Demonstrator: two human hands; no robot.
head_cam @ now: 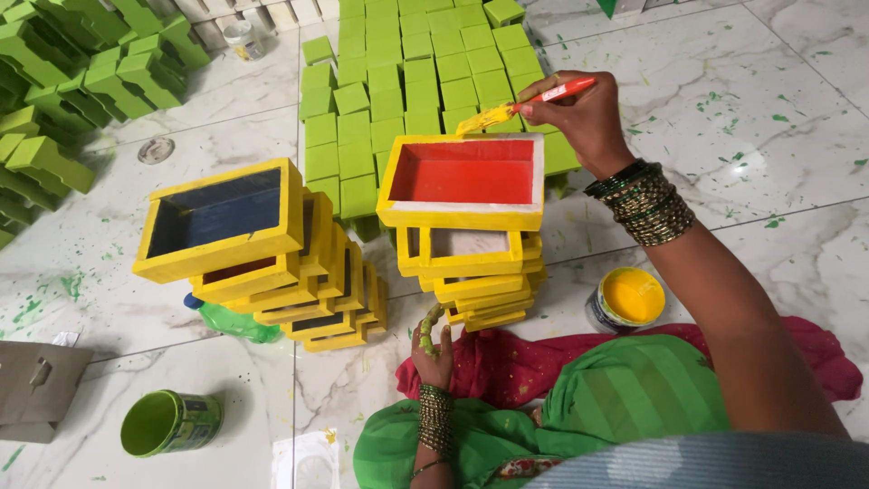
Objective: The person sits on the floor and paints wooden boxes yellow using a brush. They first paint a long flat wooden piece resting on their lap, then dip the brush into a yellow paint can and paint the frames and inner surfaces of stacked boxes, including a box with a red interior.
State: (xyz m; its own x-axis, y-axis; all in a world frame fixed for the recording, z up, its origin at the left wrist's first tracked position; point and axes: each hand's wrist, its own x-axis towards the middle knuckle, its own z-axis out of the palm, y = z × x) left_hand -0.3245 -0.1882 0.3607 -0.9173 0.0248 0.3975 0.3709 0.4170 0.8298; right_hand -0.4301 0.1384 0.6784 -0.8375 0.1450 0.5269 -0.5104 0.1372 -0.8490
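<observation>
My right hand (579, 113) grips an orange-handled paintbrush (529, 102); its yellow-loaded bristles touch the far right rim of a box frame (462, 210) with a red inside and yellow edges. That frame tops a stack of yellow frames (480, 290). My left hand (434, 349), fingers smeared with green paint, rests low against the front of this stack. A second, leaning stack of yellow frames (262, 263) stands to the left, its top one dark blue inside.
An open tin of yellow paint (627, 301) sits on the marble floor right of the stack. A green paint tin (170, 421) lies front left. Rows of green painted blocks (425, 63) cover the floor behind; more green pieces (72, 81) pile up far left.
</observation>
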